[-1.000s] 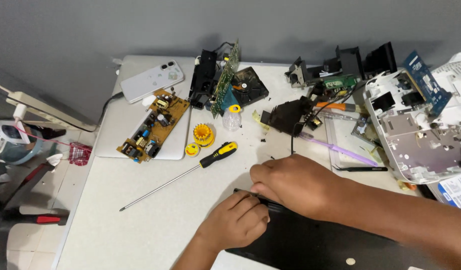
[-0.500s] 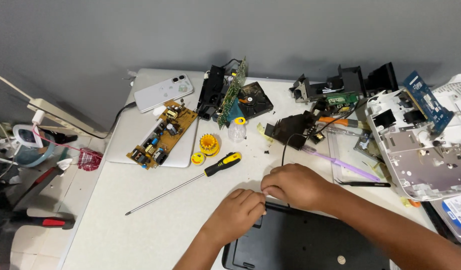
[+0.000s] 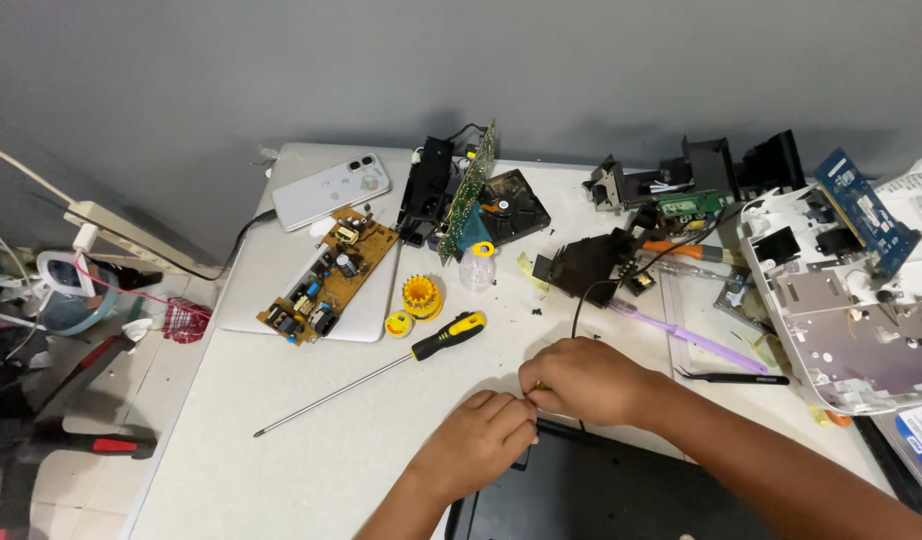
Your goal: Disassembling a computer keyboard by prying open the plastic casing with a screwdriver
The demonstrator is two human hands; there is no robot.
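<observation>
The left hand (image 3: 478,438) and right hand (image 3: 579,379) meet fingertip to fingertip at the table's (image 3: 311,480) near edge, both pinching something too small to identify, just above a flat black panel (image 3: 581,500). A thin black wire (image 3: 578,315) runs from the right hand toward a black module (image 3: 588,262). A long yellow-and-black screwdriver (image 3: 381,370) lies just left of the 2 hands, untouched.

likely electronics repair bench: circuit board (image 3: 327,287), screwdriver (image 3: 373,371), dismantled printer chassis (image 3: 851,330).
</observation>
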